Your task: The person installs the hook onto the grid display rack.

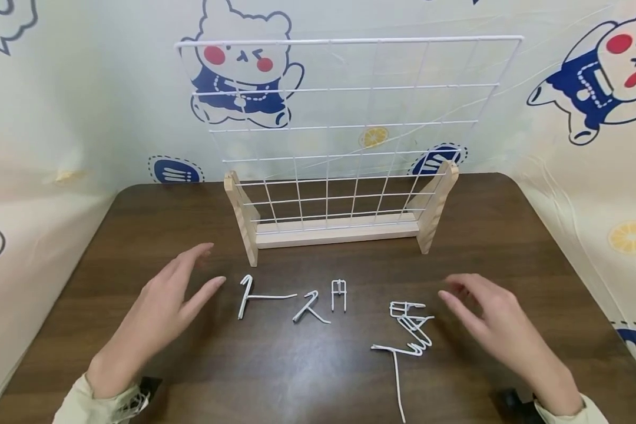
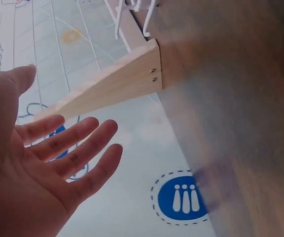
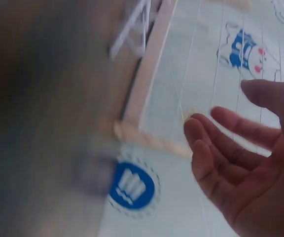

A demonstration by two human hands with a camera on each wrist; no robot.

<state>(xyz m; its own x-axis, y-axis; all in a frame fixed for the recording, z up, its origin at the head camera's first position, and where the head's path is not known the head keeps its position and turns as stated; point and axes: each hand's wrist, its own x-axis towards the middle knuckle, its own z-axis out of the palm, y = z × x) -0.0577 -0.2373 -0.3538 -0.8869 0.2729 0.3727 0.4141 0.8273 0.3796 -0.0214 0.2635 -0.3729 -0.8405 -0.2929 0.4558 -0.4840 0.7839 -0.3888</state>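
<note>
My left hand [image 1: 159, 306] hovers over the table's left side with fingers extended, holding nothing; its palm shows in the left wrist view. Nearest to it lies a white wire hook [image 1: 267, 296] with a long prong. Two smaller white hooks, one angled [image 1: 311, 308] and one upright-looking [image 1: 338, 288], lie to its right. My right hand [image 1: 495, 318] is raised at the right, fingers loosely bent and holding nothing. Left of it lies a tangled cluster of white wire hooks [image 1: 413, 330], with one long prong pointing toward me.
A white wire grid panel [image 1: 344, 125] stands in a wooden base [image 1: 336, 234] at the back of the dark brown table [image 1: 275, 377]. Behind it hangs a printed cloth [image 1: 138, 88] with cartoon bears. The base's side feet [image 1: 241, 215] stick out toward me.
</note>
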